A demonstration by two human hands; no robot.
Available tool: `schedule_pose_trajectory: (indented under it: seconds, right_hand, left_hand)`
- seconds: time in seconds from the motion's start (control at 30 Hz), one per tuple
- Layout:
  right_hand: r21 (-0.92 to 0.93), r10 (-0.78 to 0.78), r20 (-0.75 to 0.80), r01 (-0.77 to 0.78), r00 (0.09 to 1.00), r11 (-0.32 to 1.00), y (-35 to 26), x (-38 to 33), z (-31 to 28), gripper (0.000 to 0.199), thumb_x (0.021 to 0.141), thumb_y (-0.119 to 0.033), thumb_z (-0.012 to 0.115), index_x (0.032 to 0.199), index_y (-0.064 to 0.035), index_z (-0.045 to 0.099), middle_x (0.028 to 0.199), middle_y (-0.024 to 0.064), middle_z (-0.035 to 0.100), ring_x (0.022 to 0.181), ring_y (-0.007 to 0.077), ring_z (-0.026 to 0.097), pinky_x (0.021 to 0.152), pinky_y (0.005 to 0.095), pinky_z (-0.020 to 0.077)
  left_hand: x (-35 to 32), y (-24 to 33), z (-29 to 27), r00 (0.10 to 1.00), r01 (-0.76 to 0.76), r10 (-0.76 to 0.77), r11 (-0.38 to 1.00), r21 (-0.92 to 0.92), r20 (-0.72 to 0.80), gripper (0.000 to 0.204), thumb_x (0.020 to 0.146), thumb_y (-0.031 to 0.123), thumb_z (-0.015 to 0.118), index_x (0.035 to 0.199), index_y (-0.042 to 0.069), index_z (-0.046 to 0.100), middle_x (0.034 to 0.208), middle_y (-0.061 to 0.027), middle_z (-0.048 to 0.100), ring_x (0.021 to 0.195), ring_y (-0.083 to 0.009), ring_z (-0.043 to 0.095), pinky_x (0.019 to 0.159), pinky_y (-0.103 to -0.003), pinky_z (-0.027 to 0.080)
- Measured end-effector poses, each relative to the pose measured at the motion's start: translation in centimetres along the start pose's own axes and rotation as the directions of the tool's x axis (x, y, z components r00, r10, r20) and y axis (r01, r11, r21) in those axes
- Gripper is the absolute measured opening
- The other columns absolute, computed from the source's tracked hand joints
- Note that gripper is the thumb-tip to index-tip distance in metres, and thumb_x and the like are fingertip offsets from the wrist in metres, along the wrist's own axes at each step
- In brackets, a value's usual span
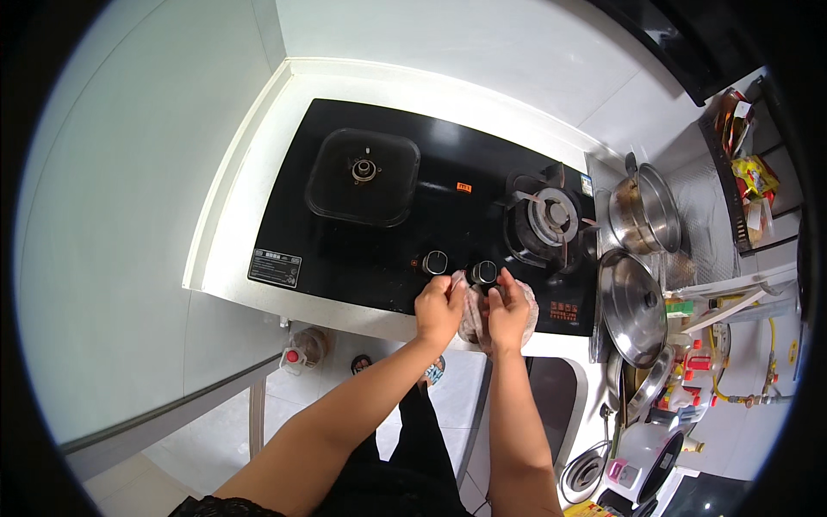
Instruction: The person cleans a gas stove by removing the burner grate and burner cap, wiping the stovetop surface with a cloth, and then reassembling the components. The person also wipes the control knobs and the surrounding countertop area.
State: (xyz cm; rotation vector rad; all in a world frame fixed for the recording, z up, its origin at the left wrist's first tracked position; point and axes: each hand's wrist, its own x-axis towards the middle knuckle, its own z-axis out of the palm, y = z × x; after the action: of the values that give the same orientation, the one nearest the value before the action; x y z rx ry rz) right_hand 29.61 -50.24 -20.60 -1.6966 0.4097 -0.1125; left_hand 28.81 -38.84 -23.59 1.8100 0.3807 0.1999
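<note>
My left hand [438, 308] is closed on one side of a pale, crumpled cloth [473, 317] at the front edge of a black gas stove [362, 267]. On the cloth's other side, my right hand [508, 315] grips it too, with fingertips close to the right control knob [484, 272]. The left control knob [435, 262] sits just beyond my left hand. At the right of the stove stands a burner with its pan support [552, 217]. The left burner [363, 170] has no support over it and lies in a dark square recess [327, 202].
A steel pot [633, 215] and a large lid [632, 308] stand close along the stove's right side. Bottles [692, 358] crowd the counter beyond. A rack with packets [755, 177] hangs at right. On the floor at left is a jug [294, 356].
</note>
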Motion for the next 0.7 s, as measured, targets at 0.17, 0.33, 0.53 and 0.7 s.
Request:
schedule_pose_trajectory:
  seconds: [0.17,0.33,0.53,0.7]
  right_hand:
    - [-0.065,-0.015,0.194,0.028,0.981,0.998,2.3,2.7,-1.4,0.051,0.083,0.006,0.06,0.132,-0.0068,0.057,0.08,-0.0046,0.055,0.064,0.0034,0.044,0.06,0.0177,0.0372]
    - [0.001,-0.034,0.27,0.035,0.962,0.999,2.9,2.6,-1.8,0.052,0.085,0.007,0.057,0.135,-0.0066,0.054,0.09,-0.0022,0.06,0.074,0.0047,0.05,0.068,0.0182,0.0415]
    - [0.041,-0.059,0.287,0.049,0.956,0.998,2.3,2.5,-1.5,0.048,0.089,0.008,0.053,0.136,-0.0034,0.051,0.112,0.0039,0.064,0.098,0.0093,0.056,0.088,0.0208,0.0421]
    - [0.047,-0.069,0.323,0.057,0.944,0.997,2.6,2.8,-1.8,0.047,0.091,0.003,0.058,0.136,-0.0043,0.051,0.108,0.0024,0.063,0.096,0.0094,0.056,0.088,0.0208,0.0429]
  left_hand:
    - [1.0,0.8,4.4,0.983,-0.127,0.128,0.992,0.023,-0.128,0.021,0.09,0.018,0.06,0.104,0.004,0.064,0.09,-0.0168,0.067,0.08,-0.0376,0.064,0.071,-0.044,0.052]
    - [0.1,0.4,2.9,0.972,-0.236,0.233,0.954,0.185,0.043,0.032,0.087,0.012,0.06,0.118,0.006,0.062,0.089,-0.0138,0.063,0.077,-0.0358,0.064,0.069,-0.044,0.053]
    - [-0.1,-0.4,2.4,0.946,-0.323,0.307,0.923,0.209,0.105,0.04,0.081,0.004,0.06,0.121,0.006,0.062,0.087,-0.0125,0.061,0.074,-0.0329,0.064,0.065,-0.04,0.053]
    - [1.1,0.1,2.7,0.937,-0.349,0.347,0.925,0.151,0.037,0.039,0.081,-0.002,0.059,0.119,0.007,0.064,0.086,-0.013,0.061,0.073,-0.0316,0.064,0.065,-0.037,0.053]
